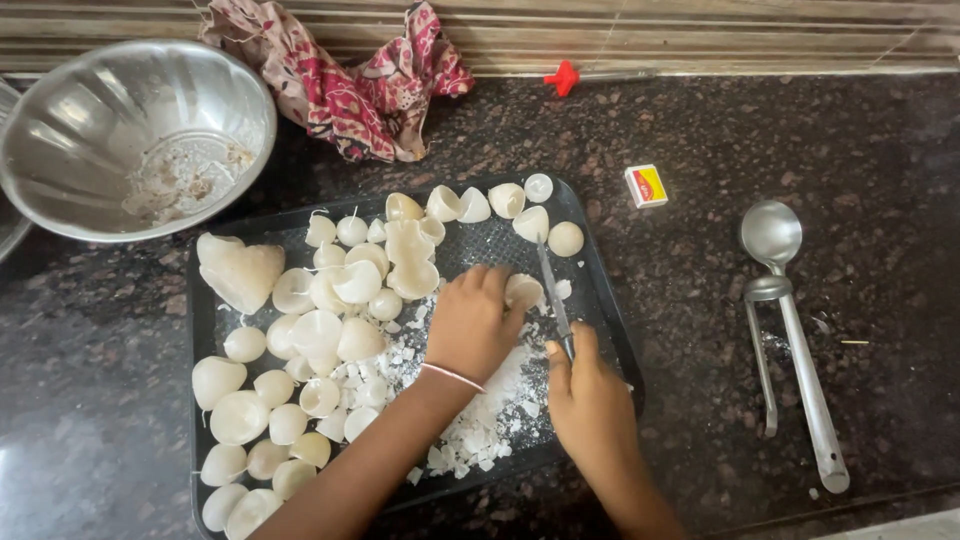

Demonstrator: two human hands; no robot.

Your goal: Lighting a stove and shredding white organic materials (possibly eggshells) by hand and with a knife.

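Observation:
A black tray (600, 300) lies on the dark stone counter, filled with several white dome-shaped wax pieces (340, 300) and white crumbs (490, 420). My left hand (472, 322) presses down on one white piece (522, 290) near the tray's middle. My right hand (588, 395) grips the handle of a small knife (551, 290), whose blade points away from me beside that piece. A larger heart-shaped white lump (240, 272) rests at the tray's upper left.
A steel bowl (130, 135) with residue stands at the far left. A red patterned cloth (350, 85) lies by the wall. A small matchbox (646, 186), a steel ladle (775, 240) and tongs (765, 360) rest to the right.

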